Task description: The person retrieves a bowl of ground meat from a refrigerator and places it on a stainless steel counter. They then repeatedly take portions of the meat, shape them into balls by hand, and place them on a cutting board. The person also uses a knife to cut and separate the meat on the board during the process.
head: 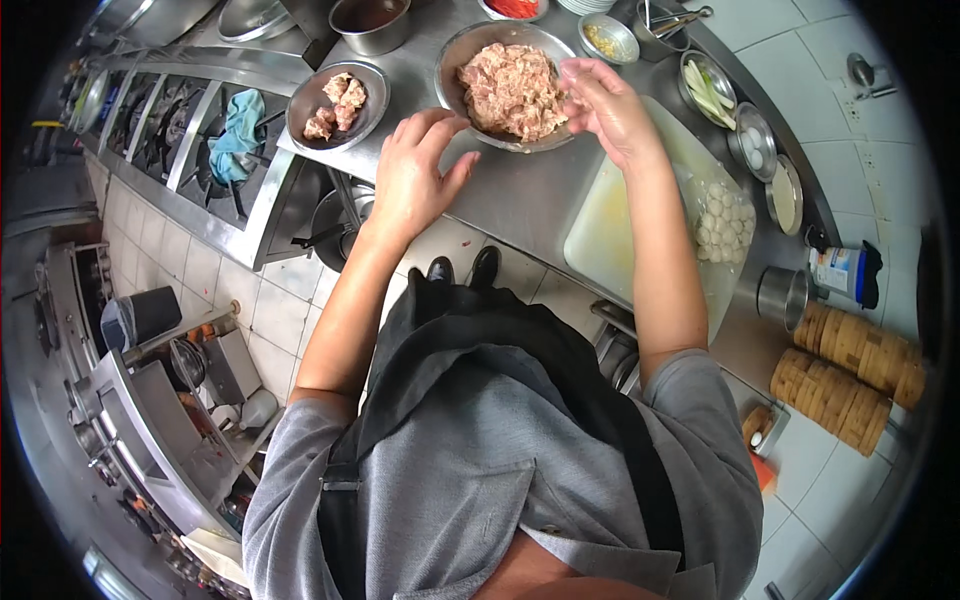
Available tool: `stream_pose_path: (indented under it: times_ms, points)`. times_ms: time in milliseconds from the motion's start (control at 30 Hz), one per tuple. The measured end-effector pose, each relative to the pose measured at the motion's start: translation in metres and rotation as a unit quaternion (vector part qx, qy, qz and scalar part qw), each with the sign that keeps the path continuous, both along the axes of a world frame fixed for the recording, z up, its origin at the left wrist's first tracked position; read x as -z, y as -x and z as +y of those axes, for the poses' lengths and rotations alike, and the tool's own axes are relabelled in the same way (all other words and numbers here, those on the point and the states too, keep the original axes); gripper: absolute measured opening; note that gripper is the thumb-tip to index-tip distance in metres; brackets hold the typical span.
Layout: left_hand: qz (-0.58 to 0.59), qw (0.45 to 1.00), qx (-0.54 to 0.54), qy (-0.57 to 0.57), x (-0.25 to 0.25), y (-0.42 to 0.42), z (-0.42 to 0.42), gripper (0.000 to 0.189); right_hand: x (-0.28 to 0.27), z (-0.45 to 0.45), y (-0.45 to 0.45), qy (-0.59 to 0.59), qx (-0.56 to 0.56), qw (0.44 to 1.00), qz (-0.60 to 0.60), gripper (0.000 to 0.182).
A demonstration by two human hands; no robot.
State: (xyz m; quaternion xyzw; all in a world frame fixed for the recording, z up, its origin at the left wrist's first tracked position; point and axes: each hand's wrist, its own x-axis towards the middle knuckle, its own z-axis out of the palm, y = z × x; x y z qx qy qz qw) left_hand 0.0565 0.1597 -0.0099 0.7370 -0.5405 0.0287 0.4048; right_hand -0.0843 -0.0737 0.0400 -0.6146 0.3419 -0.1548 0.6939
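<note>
A wide steel bowl (450,105) holds a heap of raw, pale pink meat mixture (514,90). My right hand (607,105) is raised at the bowl's right rim, fingers bent near the meat; whether a scrap is between its fingertips cannot be made out. Near the bowl's lower left rim is my left hand (424,165), palm down with thumb and fingers apart, holding nothing. A smaller steel bowl (300,101) with several lumps of the mixture (345,101) stands to the left, beyond my left hand.
Right of my arm, a white cutting board (600,232) carries a plastic bag of pale round balls (724,225). Bowls of cut greens (705,94) and eggs (752,148) line the wall side. Left is a gas stove (180,187) with a blue cloth (238,139). Bamboo steamers (832,397) stand lower right.
</note>
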Motion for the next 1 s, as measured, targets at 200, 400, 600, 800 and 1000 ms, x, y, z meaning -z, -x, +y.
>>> stream_pose_path:
  times_ms: [200,400,600,800,1000]
  points:
    - [-0.043,0.997,0.028,0.062,-0.036,0.008,-0.019,0.051,0.015,0.047,-0.012,-0.294,-0.114,0.929,-0.195,0.04]
    - [-0.086,0.993,0.039,0.069,-0.028,-0.017,-0.022,0.032,0.011,0.108,-0.031,-0.352,-0.026,0.918,-0.181,0.063]
    - [-0.057,0.991,0.108,0.057,-0.021,-0.034,-0.009,0.047,0.006,0.137,-0.046,-0.392,0.004,0.905,-0.164,0.105]
    - [0.019,0.991,0.13,0.027,0.005,-0.066,0.004,0.03,0.016,0.096,-0.035,0.149,-0.103,0.978,0.101,0.049]
    - [0.045,0.99,0.132,-0.01,0.002,-0.082,0.009,0.025,0.004,0.0,-0.077,0.518,-0.082,0.812,0.255,0.035]
